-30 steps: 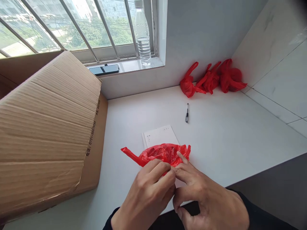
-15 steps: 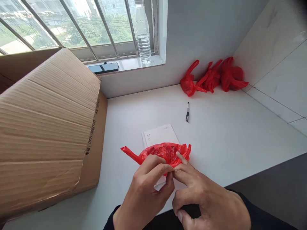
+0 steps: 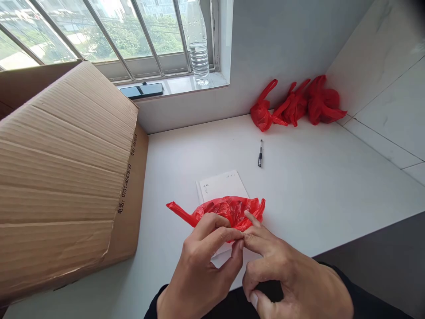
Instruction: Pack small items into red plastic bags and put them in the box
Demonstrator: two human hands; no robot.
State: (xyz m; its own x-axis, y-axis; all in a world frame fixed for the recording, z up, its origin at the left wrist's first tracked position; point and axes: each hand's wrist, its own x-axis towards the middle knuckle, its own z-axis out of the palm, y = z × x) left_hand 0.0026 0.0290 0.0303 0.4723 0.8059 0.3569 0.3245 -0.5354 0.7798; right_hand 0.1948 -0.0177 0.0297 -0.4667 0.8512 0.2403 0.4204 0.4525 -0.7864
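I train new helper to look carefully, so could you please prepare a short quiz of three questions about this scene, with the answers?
1. Choose: the bottle stands (a) in a box, (b) on the windowsill, (c) on the floor.
2. True or false: the left hand is holding the pen.
3. Complete: the red bag at the hands partly hides the white ____.

Key:
1. b.
2. False; the pen lies on the table, and the left hand is at the red bag, beside the right hand.
3. Notebook.
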